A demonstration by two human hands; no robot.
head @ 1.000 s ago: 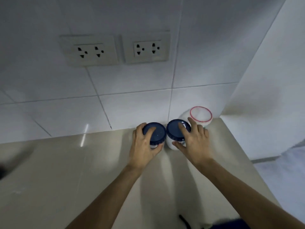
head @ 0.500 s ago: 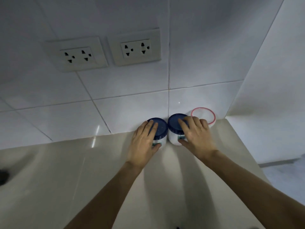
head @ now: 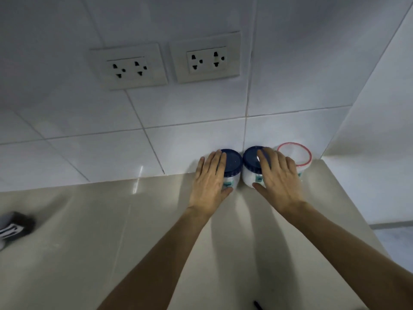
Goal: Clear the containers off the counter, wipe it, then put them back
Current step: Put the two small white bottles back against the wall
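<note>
Two white jars with dark blue lids stand side by side against the tiled wall on the beige counter (head: 156,231). My left hand (head: 210,177) lies over the left jar (head: 232,163), fingers draped across its lid and thumb against its front. My right hand (head: 278,179) covers the right jar (head: 250,158) the same way. A white container with a red-rimmed clear lid (head: 295,154) stands just right of them in the corner, partly behind my right hand.
Two double wall sockets (head: 165,63) sit on the tiles above. A dark and white object (head: 13,228) lies blurred at the counter's left edge. The counter's right edge drops to the floor (head: 395,240). A small dark item (head: 258,305) shows at the bottom.
Both hands have pushed the two blue-lidded jars back until they stand against the wall beside the red-rimmed container. My fingers have flattened over the lids.
</note>
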